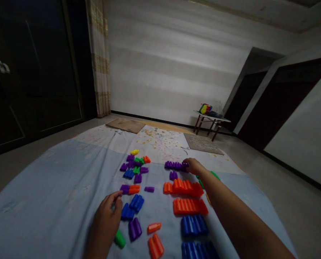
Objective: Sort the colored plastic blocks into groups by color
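My left hand (107, 212) is low over the cloth, thumb apart from its curved fingers. Its fingertips reach the near end of a joined purple and orange pair of toy pieces (130, 189). Blue ridged pieces (136, 203) and a purple pair (134, 229) lie beside that hand. Farther off on the right, my right hand (194, 166) has its fingers closed on the right end of a row of purple pieces (175, 165). A smaller purple piece (173, 175) sits just below this row. Part of the right fingertips is hidden.
Orange rows (190, 207) and blue rows (194, 225) are lined up near my right forearm. A mixed pile (133, 167) lies at centre left. Loose orange pieces (156, 246) and a green piece (119, 239) are close in. A small table (211, 117) stands beyond.
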